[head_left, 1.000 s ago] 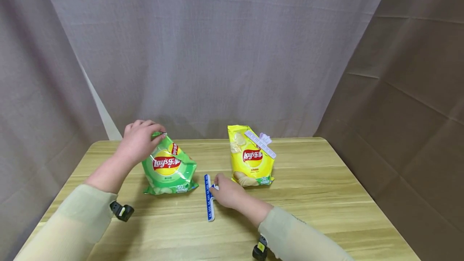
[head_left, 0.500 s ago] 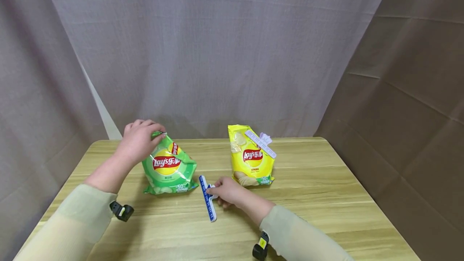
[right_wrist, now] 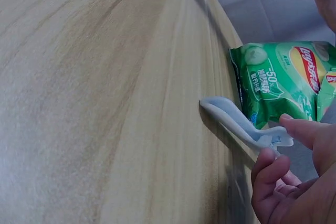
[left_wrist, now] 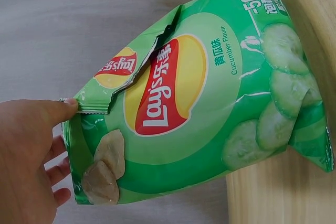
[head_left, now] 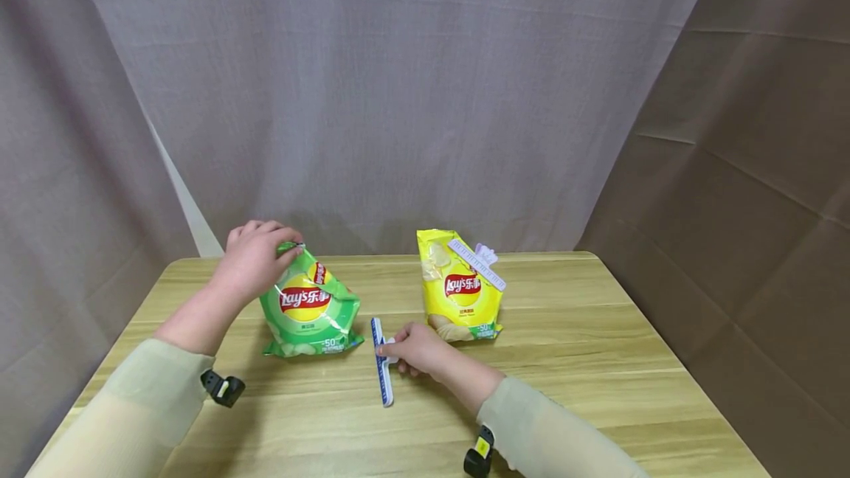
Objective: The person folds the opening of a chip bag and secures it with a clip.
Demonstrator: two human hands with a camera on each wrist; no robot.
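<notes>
A green bag of chips [head_left: 308,334] stands on the left half of the table. My left hand [head_left: 255,260] holds its top corner, where the upper edge is folded over; the left wrist view shows the thumb on the fold [left_wrist: 97,104] and the other fingers behind the bag. Right of that bag, a blue and white bag clip [head_left: 383,378] is pinched by its handle between the thumb and fingers of my right hand [head_left: 421,351]. In the right wrist view the long bar of the clip [right_wrist: 228,115] is seen from its end, close over the table.
Behind the right hand stands a yellow bag of chips [head_left: 458,312] with a lilac bag clip [head_left: 477,264] across its slanted top corner. The wooden table [head_left: 571,382] ends at a grey curtain [head_left: 425,94], and a brown cloth [head_left: 744,190] hangs on the right.
My right hand has taken a pinch grip on the clip's handle. The clip has swung and tipped, its printed face now turned more edge-on. The left hand and green bag have stayed put.
</notes>
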